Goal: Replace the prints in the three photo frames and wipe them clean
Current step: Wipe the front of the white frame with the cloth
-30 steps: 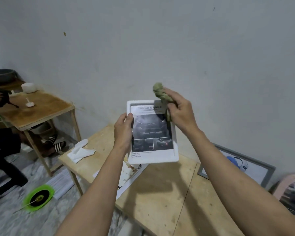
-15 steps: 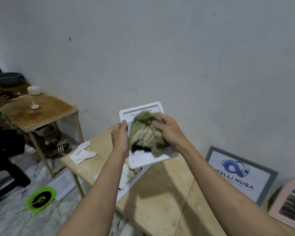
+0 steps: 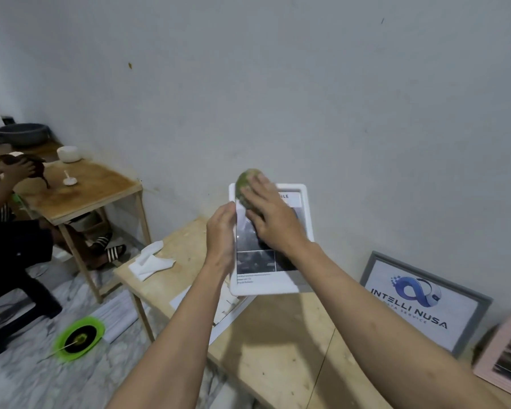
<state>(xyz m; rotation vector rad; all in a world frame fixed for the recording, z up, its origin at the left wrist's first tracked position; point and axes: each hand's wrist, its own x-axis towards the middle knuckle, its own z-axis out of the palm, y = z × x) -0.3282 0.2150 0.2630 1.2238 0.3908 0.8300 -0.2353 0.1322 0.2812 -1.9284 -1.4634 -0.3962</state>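
White frame (image 3: 305, 214) held upright above the wooden table (image 3: 277, 343), a green cloth (image 3: 246, 185) pressed to its glass.

The left hand (image 3: 220, 231) grips the frame's left edge, fingers curled round it; the right hand (image 3: 270, 215) lies flat with fingers spread over the cloth at the frame's upper left. Papers (image 3: 218, 305) lie on the table under the frame. To the right, a grey frame (image 3: 425, 302) leans on the wall, a pink frame (image 3: 505, 358) beside it.

Single head view: looks forward-down, close over wooden table (image 3: 277, 343), facing wall (image 3: 307, 98).
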